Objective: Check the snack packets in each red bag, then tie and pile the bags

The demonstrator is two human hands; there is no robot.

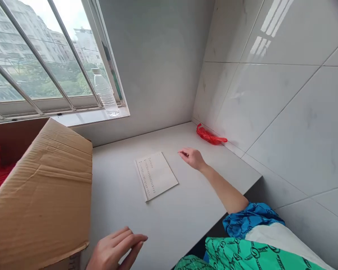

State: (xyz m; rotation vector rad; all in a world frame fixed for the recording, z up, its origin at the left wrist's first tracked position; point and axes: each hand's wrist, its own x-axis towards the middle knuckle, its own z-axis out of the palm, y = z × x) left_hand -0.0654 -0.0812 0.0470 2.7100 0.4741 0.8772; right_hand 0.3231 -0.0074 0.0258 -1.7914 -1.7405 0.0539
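Observation:
A thin booklet with a pale page and several columns of small printed characters lies flat on the white tabletop. My right hand hovers just right of the booklet, apart from it, with fingers curled together and nothing visible in them. Nearer to me, my left hand is held over the table's front part, between the cardboard box and the booklet. Its fingers are stretched and loosely bent, with a small gap between thumb and index finger. Neither hand touches the booklet.
A large cardboard box with a raised flap stands at the left, with red plastic inside. A crumpled red plastic bag lies by the tiled wall. On the windowsill stands a clear bottle. The table's edge runs along the lower right.

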